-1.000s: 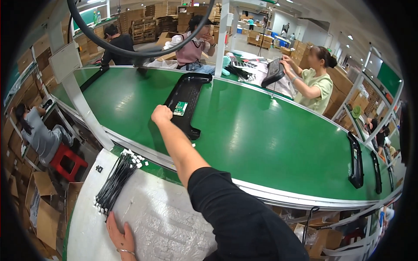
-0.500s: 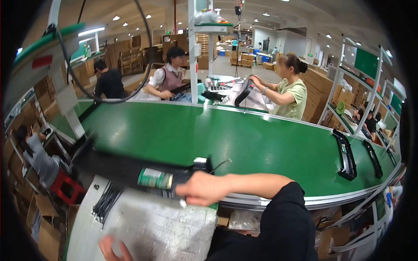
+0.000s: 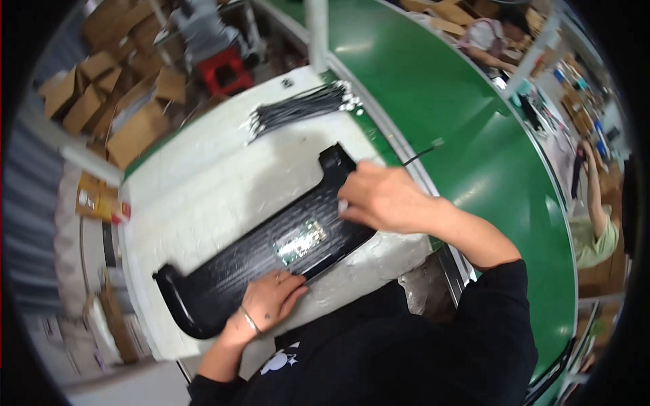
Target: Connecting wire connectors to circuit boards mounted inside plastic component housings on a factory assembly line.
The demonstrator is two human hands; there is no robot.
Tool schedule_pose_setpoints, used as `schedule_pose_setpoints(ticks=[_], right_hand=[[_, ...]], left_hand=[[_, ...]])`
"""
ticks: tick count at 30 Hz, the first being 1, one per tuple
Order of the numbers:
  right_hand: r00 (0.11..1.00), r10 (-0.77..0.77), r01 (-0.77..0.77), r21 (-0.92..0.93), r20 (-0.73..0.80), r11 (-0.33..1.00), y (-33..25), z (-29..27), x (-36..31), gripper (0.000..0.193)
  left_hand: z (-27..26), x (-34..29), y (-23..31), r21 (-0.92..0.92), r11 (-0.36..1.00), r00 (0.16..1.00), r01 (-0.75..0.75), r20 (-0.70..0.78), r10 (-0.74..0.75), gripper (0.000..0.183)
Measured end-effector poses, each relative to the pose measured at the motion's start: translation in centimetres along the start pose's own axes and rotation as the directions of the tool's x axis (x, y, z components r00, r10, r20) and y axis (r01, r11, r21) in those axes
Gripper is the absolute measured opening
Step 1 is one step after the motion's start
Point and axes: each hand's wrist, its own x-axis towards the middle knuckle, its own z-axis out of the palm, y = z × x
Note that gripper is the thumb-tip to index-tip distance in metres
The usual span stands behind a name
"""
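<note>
A long black plastic housing [image 3: 230, 271] with raised, curved ends lies slantwise on the white, film-wrapped work surface [image 3: 196, 196]. A green circuit board [image 3: 298, 245] sits in its middle. My left hand [image 3: 271, 301], with a bangle at the wrist, grips the near long edge beside the board, fingers bent. Over the right end, my right hand [image 3: 386, 196] is closed in a pinch on a thin black cable [image 3: 421, 154]. A white connector shows at its fingertips, and the cable's other end sticks out behind the hand. Its fingers partly hide the housing there.
A bundle of black cables [image 3: 301, 108] with white plugs lies at the far side. Beyond the right edge runs a green conveyor belt [image 3: 467, 169]. Open cardboard boxes [image 3: 139, 128] and a red stool [image 3: 225, 71] stand at far left. Co-workers sit across the belt.
The housing has come down from over the belt's edge onto the white surface. My left hand has moved onto its near edge. The view has turned left and downward.
</note>
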Motion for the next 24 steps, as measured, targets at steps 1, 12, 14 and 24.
schedule_pose_setpoints(ticks=[1, 12, 14, 24], right_hand=[[1.0, 0.017, -0.018, -0.046, -0.021, 0.999, -0.1, 0.1, 0.6, 0.022], [0.997, 0.05, -0.052, -0.042, -0.05, 0.998, -2.2, 2.2, 0.9, 0.016], [0.998, 0.061, -0.061, 0.044, -0.001, 0.997, -1.7, 2.5, 0.6, 0.018], [0.991, -0.119, 0.124, 0.082, -0.063, 0.989, -0.8, 4.6, 1.0, 0.014]], left_hand=[[-0.7, 0.3, 0.3, 0.026, 0.999, 0.996, 0.02, 0.09, -0.022, 0.016], [-3.4, 10.5, -0.3, -0.535, 0.842, 0.994, 0.073, -0.025, -0.102, 0.022], [-2.7, 10.8, -0.9, -0.431, 0.903, 0.998, -0.001, -0.055, -0.026, 0.021], [-0.5, 9.0, -3.1, -0.773, 0.45, 0.892, 0.447, 0.348, -0.287, 0.022]])
